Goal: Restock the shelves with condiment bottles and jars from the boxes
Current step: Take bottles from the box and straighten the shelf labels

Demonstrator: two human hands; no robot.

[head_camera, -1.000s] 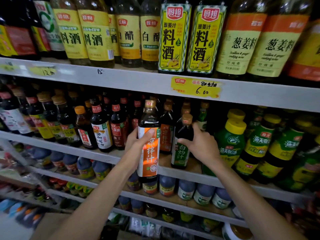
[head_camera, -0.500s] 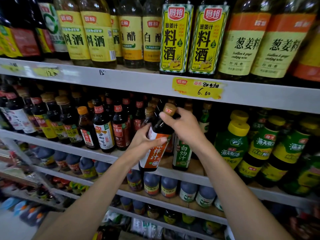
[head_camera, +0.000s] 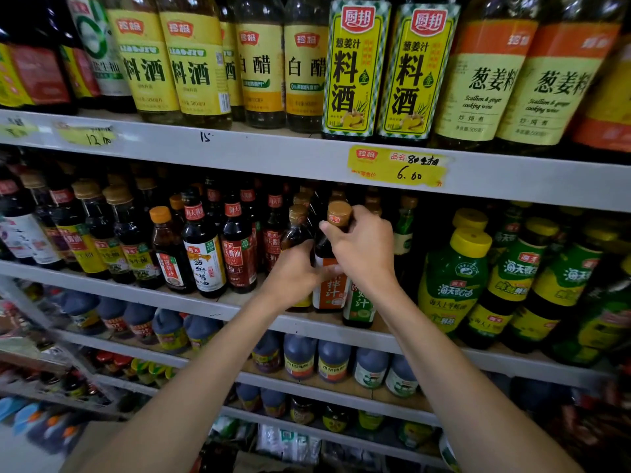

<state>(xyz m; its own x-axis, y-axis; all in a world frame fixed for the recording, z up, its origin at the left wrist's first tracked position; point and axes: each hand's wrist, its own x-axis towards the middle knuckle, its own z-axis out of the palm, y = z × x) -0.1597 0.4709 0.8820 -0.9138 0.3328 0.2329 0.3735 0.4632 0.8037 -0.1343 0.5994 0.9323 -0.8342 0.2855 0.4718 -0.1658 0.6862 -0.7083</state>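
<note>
Right hand (head_camera: 363, 249) pinches the orange-label bottle (head_camera: 328, 291) by its neck, left hand (head_camera: 293, 271) grips its body.

Upright dark sauce bottle (head_camera: 328, 268), orange label, on middle shelf (head_camera: 191, 307)

L hand (head_camera: 294, 272), R hand (head_camera: 366, 248) grip sauce btl (head_camera: 330, 292)

The left hand (head_camera: 293, 271) and right hand (head_camera: 363, 249) hide most of the orange-labelled bottle (head_camera: 329, 292); the right wrist covers part of the green-labelled bottle (head_camera: 358, 310); the tall upper bottles (head_camera: 355, 70) are cut off above; the green bottles (head_camera: 607, 322) at the shelf's (head_camera: 239, 315) right end blur.
</note>
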